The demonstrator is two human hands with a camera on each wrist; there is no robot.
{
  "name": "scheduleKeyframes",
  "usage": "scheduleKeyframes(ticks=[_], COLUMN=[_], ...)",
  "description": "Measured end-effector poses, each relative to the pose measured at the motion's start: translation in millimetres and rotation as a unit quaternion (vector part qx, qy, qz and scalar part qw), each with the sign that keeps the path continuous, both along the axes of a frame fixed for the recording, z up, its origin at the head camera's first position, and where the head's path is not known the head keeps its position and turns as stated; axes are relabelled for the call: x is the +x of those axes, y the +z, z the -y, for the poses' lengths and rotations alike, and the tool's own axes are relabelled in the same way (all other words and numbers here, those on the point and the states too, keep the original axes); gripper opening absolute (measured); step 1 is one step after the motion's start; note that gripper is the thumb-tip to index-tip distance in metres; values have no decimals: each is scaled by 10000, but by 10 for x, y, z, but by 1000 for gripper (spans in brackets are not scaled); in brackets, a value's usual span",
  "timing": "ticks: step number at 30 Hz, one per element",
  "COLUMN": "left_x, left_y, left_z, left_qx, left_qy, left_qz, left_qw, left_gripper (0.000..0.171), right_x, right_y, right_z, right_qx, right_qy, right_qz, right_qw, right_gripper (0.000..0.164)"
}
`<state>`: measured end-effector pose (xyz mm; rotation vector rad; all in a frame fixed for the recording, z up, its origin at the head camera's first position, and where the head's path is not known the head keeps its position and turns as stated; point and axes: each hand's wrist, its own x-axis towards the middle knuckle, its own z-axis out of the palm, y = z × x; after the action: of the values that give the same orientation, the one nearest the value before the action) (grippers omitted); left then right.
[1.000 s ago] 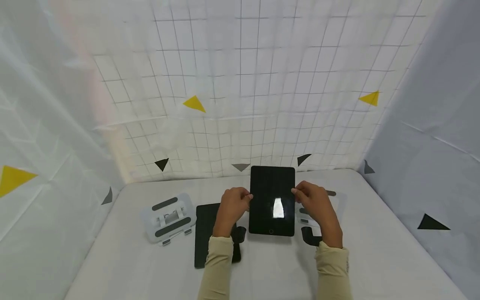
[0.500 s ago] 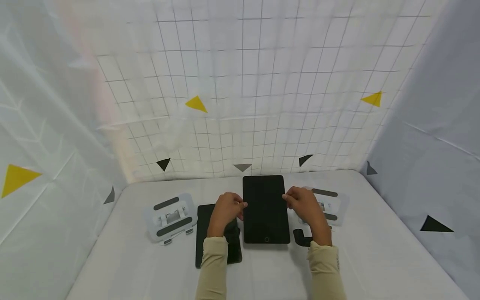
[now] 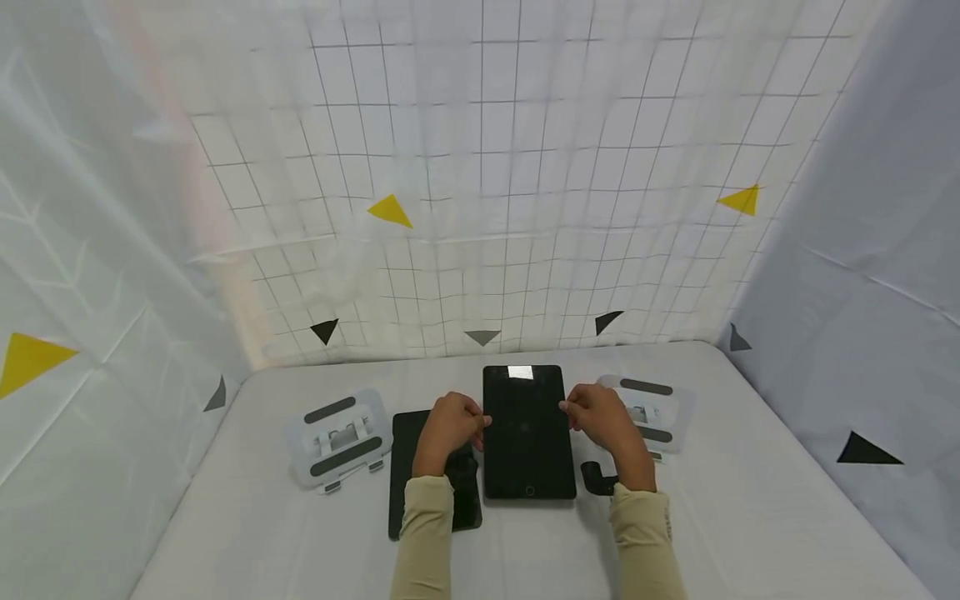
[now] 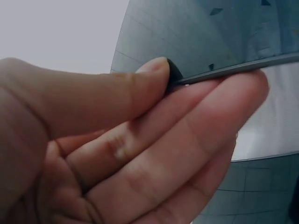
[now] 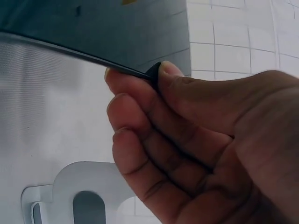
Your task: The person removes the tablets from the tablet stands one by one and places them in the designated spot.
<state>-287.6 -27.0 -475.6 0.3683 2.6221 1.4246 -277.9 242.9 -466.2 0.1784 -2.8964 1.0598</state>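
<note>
A black tablet (image 3: 527,442) with a home button at its near edge is held between both hands in the head view. My left hand (image 3: 450,429) pinches its left side, thumb on the screen and fingers beneath, as the left wrist view shows on the glossy tablet (image 4: 187,37). My right hand (image 3: 603,417) pinches the opposite side the same way; in the right wrist view its thumb (image 5: 196,93) lies on the screen's edge. The tablet is close over the white table. A second black tablet (image 3: 405,454) lies flat to the left, partly hidden by the left hand and forearm.
A pale folding stand (image 3: 341,440) with dark grey pads lies on the left of the white table (image 3: 285,550). Another such stand (image 3: 667,408) is behind the right hand. A black curved object (image 3: 596,479) lies by the right wrist. White gridded sheeting (image 3: 480,167) hangs behind.
Both hands have brought the tablet down and slightly left, toward the person. More of the right stand now shows. The tablet and stands lying on the table have not moved.
</note>
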Motion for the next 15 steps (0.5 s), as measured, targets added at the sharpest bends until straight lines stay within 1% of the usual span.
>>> scheduleKeyframes(ticks=[5, 8, 15], left_x=[-2, -4, -17], left_y=[-48, -66, -105], left_z=[-21, -35, -55], left_qx=[-265, -340, -607], left_qy=[-38, -45, 32], left_qz=[16, 75, 199], left_qw=[9996, 9994, 9980], left_gripper=[15, 17, 21], right_x=[13, 22, 8], right_y=[-6, -9, -67], right_z=[28, 37, 31], right_qx=[104, 162, 199], right_qy=[-8, 23, 71], right_qz=[245, 371, 595], right_qw=[9996, 9992, 9980], right_gripper=[18, 20, 17])
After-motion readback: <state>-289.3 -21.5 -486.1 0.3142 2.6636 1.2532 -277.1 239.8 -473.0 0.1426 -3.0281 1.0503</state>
